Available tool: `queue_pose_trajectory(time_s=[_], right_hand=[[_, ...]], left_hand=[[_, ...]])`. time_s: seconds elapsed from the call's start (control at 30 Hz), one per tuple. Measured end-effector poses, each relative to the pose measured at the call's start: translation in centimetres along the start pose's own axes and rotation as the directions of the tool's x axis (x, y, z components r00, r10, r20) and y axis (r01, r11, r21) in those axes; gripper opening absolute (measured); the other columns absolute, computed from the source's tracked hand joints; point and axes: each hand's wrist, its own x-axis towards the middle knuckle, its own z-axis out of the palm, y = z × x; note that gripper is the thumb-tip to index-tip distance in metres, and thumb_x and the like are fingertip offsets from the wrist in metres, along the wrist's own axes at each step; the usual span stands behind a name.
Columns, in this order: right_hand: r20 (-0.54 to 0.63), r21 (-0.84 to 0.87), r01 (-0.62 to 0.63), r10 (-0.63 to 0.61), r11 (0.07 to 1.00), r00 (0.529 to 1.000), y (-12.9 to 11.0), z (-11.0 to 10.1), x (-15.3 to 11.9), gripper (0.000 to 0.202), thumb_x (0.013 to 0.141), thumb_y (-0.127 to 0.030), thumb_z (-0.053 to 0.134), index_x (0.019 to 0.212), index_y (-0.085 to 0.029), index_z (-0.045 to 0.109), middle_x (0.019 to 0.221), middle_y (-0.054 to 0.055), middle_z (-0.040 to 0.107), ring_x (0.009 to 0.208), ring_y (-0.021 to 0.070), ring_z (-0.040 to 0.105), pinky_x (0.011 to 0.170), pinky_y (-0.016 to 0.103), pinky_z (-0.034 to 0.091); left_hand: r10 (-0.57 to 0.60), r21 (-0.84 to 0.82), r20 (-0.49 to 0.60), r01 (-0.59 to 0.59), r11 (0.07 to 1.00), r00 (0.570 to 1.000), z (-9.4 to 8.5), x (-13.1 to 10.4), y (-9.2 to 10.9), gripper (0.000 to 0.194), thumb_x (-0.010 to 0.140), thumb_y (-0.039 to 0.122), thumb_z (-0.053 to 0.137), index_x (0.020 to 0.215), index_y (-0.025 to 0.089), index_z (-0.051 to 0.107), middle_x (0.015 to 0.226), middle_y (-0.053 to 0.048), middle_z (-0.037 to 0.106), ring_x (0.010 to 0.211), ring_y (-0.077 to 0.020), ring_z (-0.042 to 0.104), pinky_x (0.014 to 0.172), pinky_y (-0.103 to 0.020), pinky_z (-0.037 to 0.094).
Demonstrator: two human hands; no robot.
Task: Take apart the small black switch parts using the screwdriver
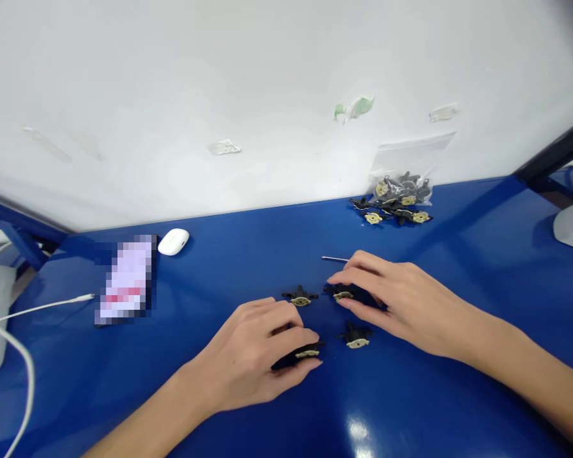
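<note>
Four small black parts, each with a pale gold round plate and side arms, are grouped on the blue table (248,254). My left hand (255,356) has its thumb and fingers curled round the near-left black part (307,352), hiding much of it. Thumb and fingertips of my right hand (386,292) close on the far-right black part (342,294), which rests at table level. Between and just behind my hands sits another black part (300,296), untouched. In front of my right hand lies one more black part (356,336). A thin metal shaft (334,259) pokes out beyond my right fingers.
At the back right, a clear plastic bag (405,172) of similar parts leans on the wall, with several loose parts (391,213) before it. To the left are a blurred-out phone (128,277), a white earbud case (174,242) and a white cable (42,306).
</note>
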Motion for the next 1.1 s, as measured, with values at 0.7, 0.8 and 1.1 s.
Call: queue_pose_trajectory(time_s=[0.7,0.8,1.1], right_hand=[[-0.016,0.000,0.011,-0.011,1.000,1.000,-0.11,-0.12,-0.02,0.029,0.124,-0.038,0.049,0.138,-0.025,0.071,0.121,0.007,0.071,0.078,0.0188,0.073,0.069,0.037,0.056],[-0.034,-0.019,0.015,-0.016,1.000,0.999,-0.05,-0.21,0.03,0.029,0.124,-0.038,0.049,0.136,-0.024,0.072,0.121,0.008,0.071,0.075,0.0177,0.072,0.066,0.035,0.054],[-0.062,0.001,0.013,-0.013,1.000,0.998,-0.04,-0.31,0.15,0.028,0.124,-0.037,0.050,0.134,-0.024,0.073,0.117,0.007,0.072,0.073,0.0167,0.071,0.069,0.035,0.055]], left_hand=[[-0.060,-0.001,0.031,0.060,0.998,0.998,-0.07,-0.31,-0.21,0.012,0.110,0.028,0.078,0.120,0.020,0.079,0.096,-0.003,0.076,0.071,-0.0161,0.070,0.064,-0.032,0.054],[-0.055,0.017,0.038,0.054,0.998,0.998,-0.19,-0.31,-0.18,0.012,0.110,0.027,0.078,0.120,0.020,0.079,0.096,-0.003,0.076,0.072,-0.0164,0.071,0.063,-0.032,0.054],[-0.030,0.064,0.046,0.027,0.998,0.998,-0.55,-0.40,0.25,0.013,0.111,0.029,0.077,0.118,0.019,0.079,0.098,-0.004,0.078,0.074,-0.0181,0.075,0.067,-0.033,0.055]])
